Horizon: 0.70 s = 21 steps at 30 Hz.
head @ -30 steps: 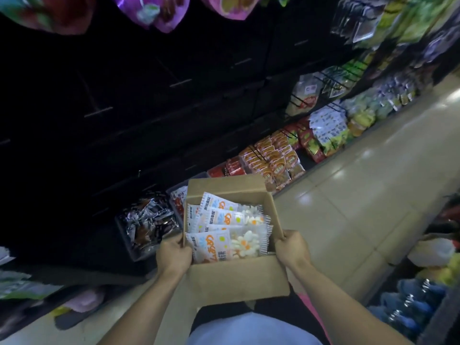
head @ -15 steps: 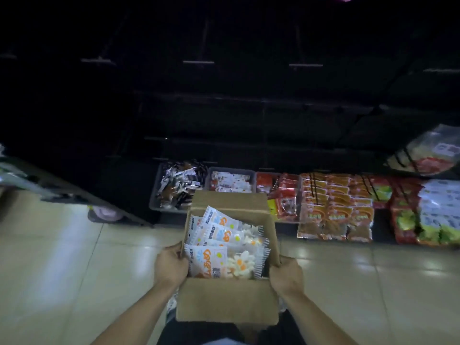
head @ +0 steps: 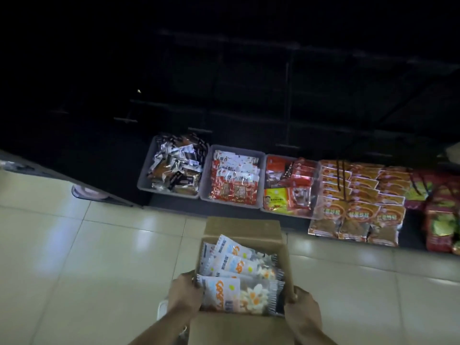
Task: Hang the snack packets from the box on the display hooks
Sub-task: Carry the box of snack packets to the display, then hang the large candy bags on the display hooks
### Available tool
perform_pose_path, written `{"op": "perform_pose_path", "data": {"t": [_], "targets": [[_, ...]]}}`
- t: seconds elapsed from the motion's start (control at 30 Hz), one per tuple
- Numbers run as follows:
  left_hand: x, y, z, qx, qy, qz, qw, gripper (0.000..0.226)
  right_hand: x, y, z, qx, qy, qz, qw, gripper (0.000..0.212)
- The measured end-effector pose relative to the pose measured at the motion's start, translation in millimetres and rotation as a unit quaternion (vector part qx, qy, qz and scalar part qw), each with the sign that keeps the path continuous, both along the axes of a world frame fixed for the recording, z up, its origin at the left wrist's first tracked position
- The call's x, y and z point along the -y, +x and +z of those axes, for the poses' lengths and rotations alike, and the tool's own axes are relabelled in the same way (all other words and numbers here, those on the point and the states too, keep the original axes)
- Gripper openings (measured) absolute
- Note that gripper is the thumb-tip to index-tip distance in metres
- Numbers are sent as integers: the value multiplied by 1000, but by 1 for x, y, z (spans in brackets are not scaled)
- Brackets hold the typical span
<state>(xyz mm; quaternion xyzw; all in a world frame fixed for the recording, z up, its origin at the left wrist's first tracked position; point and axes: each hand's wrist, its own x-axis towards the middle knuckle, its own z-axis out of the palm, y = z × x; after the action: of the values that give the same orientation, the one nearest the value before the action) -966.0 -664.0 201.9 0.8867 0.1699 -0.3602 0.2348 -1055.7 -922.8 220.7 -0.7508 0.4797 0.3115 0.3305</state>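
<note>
L grip [head: 184, 296] & R grip [head: 302, 311] curl round box [head: 242, 231] edges; snack packets [head: 239, 277] btwn them, inside.

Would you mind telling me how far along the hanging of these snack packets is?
Nothing looks hung yet. The cardboard box is full of white snack packets. In hand: the left hand and right hand grip the box's sides, carrying it above the tiled floor before the low bins. Left: every packet; the hooks above are too dark to make out.
</note>
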Motion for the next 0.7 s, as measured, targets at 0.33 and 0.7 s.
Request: {"op": "perform_pose_path", "data": {"t": [0.33,0.7], "targets": [[-7,18,-127,3,-26,-30,999,31,-25,-7,-144,18,-46,-57,997,20],[29,52,-230,39,-31,-33,998,40,-6,32,-249,60,-44,-168,983,29]]}}
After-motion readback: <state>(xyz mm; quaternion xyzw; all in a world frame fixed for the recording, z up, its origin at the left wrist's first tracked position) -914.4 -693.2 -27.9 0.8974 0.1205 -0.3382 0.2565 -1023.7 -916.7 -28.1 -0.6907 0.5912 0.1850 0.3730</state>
